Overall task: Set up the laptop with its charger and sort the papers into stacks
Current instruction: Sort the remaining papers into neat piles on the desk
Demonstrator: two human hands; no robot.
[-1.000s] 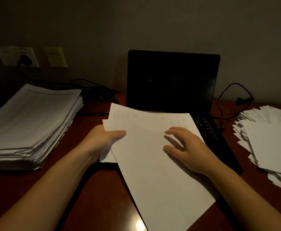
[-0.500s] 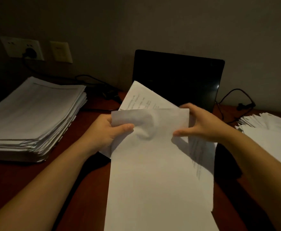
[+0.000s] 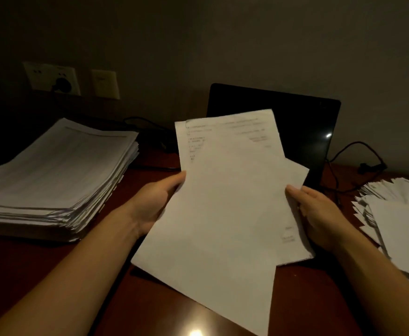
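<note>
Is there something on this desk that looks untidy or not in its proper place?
Yes. The right pile is splayed, with corners sticking out in many directions, unlike the nearly squared left stack. The sheets gripped by the left hand and right hand are also fanned at different angles.

Wall [image 3: 222, 44]: plain, grey-brown, dim, rising straight behind the surface.
Surface [image 3: 28, 275]: dark reddish wood, polished.
Light: low; one bright glare spot [image 3: 195, 332] on the wood at the near edge.
Wall plates: a pale socket plate [image 3: 53, 78] at left, a cream plate [image 3: 105, 84] just beside it.
</note>
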